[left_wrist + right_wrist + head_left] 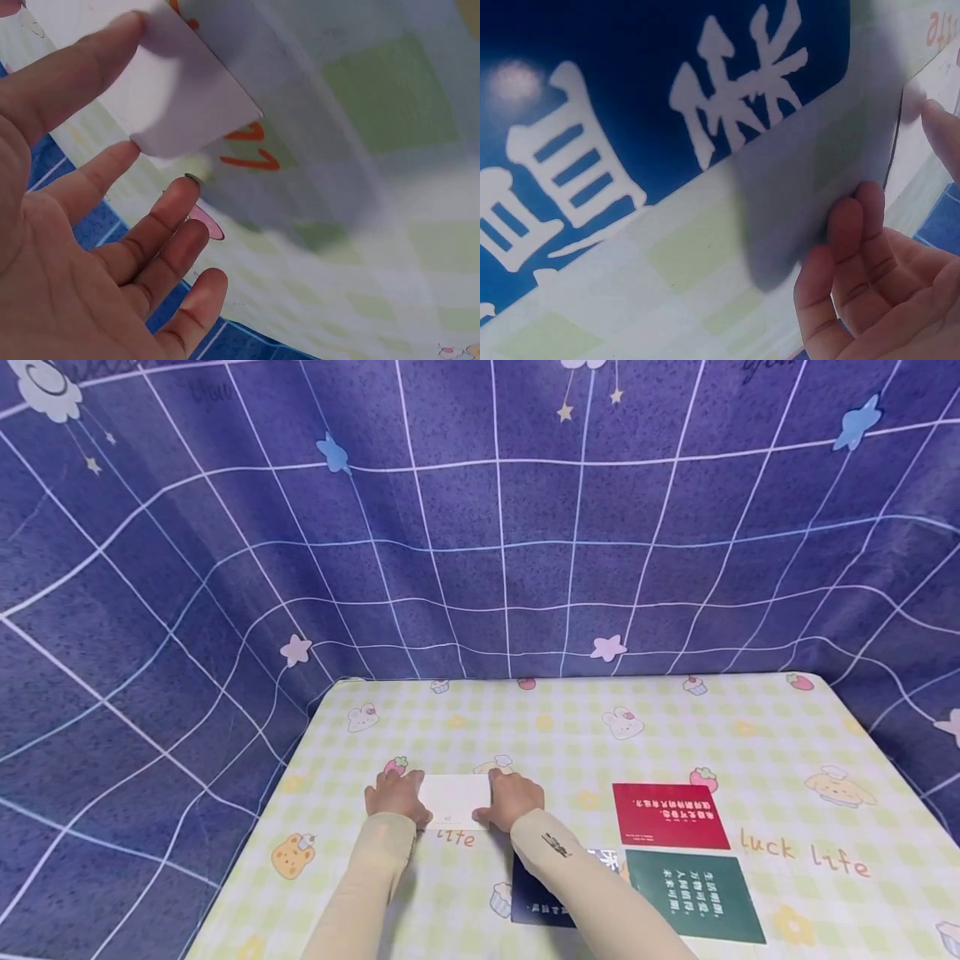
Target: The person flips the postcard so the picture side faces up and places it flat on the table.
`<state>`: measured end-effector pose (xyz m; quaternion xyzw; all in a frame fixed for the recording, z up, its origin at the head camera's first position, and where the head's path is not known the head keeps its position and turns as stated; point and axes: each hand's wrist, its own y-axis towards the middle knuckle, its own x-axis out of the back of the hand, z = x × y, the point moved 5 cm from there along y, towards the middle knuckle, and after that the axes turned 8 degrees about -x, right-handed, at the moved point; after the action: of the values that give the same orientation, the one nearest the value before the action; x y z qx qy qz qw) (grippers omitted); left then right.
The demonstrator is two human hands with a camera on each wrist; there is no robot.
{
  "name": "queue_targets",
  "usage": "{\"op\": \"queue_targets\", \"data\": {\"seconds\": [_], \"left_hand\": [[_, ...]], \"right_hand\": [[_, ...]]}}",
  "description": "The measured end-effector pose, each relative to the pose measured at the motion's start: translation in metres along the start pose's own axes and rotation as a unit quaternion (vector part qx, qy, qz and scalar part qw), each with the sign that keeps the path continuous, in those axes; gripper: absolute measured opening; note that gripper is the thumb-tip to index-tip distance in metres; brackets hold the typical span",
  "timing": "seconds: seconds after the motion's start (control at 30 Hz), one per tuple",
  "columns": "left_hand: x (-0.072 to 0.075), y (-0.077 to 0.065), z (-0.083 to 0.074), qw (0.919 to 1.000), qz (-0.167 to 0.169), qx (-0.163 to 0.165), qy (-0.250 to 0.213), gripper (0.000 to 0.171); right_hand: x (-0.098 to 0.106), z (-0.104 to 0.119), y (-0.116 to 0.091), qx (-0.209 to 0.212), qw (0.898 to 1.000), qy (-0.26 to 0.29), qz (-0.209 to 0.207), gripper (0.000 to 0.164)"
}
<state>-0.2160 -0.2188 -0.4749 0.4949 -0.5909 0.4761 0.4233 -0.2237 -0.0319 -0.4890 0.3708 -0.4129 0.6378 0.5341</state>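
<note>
A plain white card (pixel 453 797) lies crosswise between my two hands, near the table's middle. My left hand (pixel 393 795) holds its left end; in the left wrist view the thumb rests on the card's face and the index fingertip touches a corner, the other fingers spread apart. My right hand (pixel 513 799) holds the right end. Its thumb touches the card in the right wrist view, where several fingers curve beside the edge. A dark blue card (pixel 630 60) with white characters lies close to the right hand, partly hidden by the right sleeve in the head view.
To the right lie a red card (pixel 667 816) and, nearer, a green card (pixel 693 895), both printed with white characters. A checked, cartoon-patterned cloth (pixel 547 752) covers the table. Blue gridded fabric (pixel 465 577) hangs behind and along the sides.
</note>
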Motion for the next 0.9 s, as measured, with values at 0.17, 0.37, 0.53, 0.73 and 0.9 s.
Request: {"op": "queue_targets", "data": {"seconds": [0.17, 0.37, 0.53, 0.73, 0.9], "left_hand": [[0.003, 0.000, -0.003, 0.9999, 0.011, -0.008, 0.005, 0.078], [0.003, 0.002, -0.004, 0.9996, -0.006, -0.024, 0.010, 0.077], [0.002, 0.006, -0.001, 0.9989, -0.038, -0.027, 0.004, 0.080], [0.000, 0.006, 0.005, 0.9979, -0.052, -0.020, -0.031, 0.083], [0.002, 0.003, 0.007, 0.9980, -0.039, -0.011, -0.049, 0.091]], "right_hand": [[0.001, 0.001, 0.000, -0.002, 1.000, -0.007, 0.006, 0.068], [0.002, 0.002, 0.000, -0.001, 1.000, -0.001, 0.022, 0.065], [0.003, -0.001, 0.001, -0.005, 1.000, 0.001, 0.030, 0.075], [0.007, -0.002, 0.000, -0.010, 1.000, 0.021, 0.019, 0.080], [0.009, 0.000, -0.003, 0.007, 0.999, 0.041, -0.007, 0.069]]}}
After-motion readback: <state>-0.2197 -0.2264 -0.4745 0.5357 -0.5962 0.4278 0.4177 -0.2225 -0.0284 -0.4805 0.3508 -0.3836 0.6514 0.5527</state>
